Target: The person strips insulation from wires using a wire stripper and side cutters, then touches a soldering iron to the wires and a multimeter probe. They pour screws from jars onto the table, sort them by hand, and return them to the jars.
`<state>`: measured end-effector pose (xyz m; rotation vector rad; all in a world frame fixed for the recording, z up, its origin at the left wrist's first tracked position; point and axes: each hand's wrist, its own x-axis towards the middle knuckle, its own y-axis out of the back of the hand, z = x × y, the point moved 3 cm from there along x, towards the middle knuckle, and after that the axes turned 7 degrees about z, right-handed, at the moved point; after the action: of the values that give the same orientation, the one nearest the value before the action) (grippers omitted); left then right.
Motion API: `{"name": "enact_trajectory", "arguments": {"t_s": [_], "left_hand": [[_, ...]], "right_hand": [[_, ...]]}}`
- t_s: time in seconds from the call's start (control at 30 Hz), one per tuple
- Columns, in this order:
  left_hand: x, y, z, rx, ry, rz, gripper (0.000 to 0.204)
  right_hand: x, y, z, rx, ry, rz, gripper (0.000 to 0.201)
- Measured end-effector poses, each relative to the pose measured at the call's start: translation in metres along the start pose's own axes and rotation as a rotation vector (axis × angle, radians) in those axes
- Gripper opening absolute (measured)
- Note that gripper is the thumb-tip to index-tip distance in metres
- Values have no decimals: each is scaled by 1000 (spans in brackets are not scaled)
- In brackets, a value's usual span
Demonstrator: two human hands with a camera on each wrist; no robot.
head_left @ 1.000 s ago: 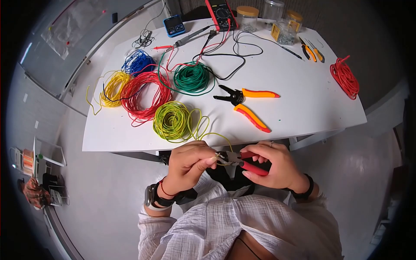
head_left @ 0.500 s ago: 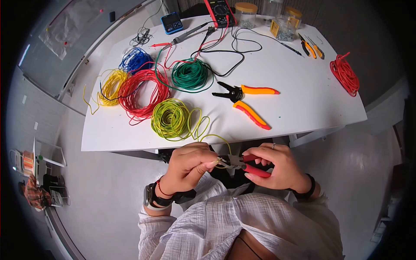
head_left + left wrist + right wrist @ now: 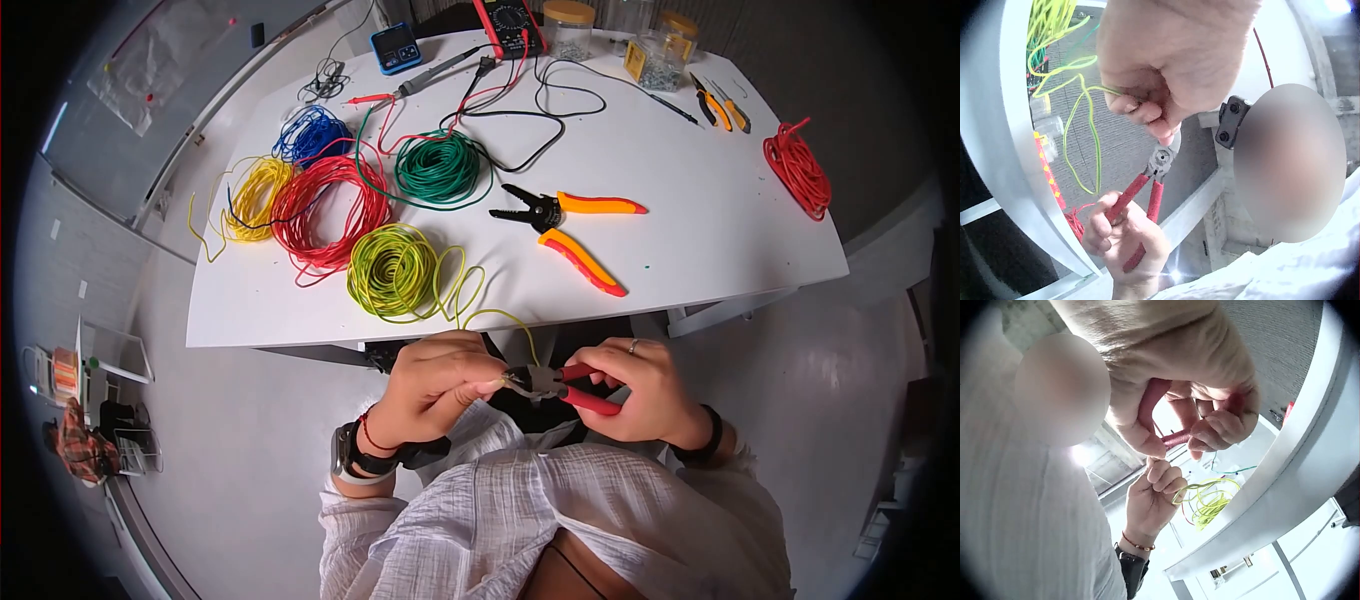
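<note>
My left hand pinches the end of a yellow-green striped wire between thumb and forefinger, in front of the table edge. That wire loops back to its coil on the table. My right hand grips red-handled wire cutters, their handles somewhat spread. The cutters' jaws point left, right at the left fingertips. In the left wrist view the cutters' metal head sits just below the pinching fingers, which hide the jaw tips and wire end. The right wrist view shows fingers around the red handles.
Orange-handled wire strippers lie spread on the white table. Red, green, blue and yellow wire coils lie left; another red bundle lies right. A multimeter and jars stand behind.
The cutters' jaws have come closer to the left fingertips, covering more of the pinched wire end. The right hand has shifted slightly; both hands keep their holds.
</note>
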<state>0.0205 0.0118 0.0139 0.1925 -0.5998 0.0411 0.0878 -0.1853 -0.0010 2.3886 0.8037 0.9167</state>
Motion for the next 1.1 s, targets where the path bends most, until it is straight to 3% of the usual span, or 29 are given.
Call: {"name": "enact_trajectory", "arguments": {"t_s": [0.53, 0.67, 0.77, 0.93, 1.0, 1.03, 1.1], "left_hand": [[-3, 4, -4, -2, -17, -103, 8], [-2, 4, -4, 72, 45, -75, 9], [-2, 4, -3, 63, 47, -69, 10], [-3, 2, -4, 94, 38, -60, 10], [5, 2, 12, 435, -208, -21, 16], [3, 5, 17, 449, -208, -11, 16], [-9, 21, 32, 695, -259, 294, 36]], "right_hand": [[-4, -6, 2, 18, -2, -7, 32], [-4, -8, 0, 20, -6, -4, 28], [-4, -1, 4, 103, -140, 217, 23], [-7, 2, 12, 164, -239, 142, 25], [-11, -2, 16, 200, -254, 143, 25], [-12, -3, 19, 230, -280, 150, 25], [-12, -1, 19, 267, -312, 118, 24]]}}
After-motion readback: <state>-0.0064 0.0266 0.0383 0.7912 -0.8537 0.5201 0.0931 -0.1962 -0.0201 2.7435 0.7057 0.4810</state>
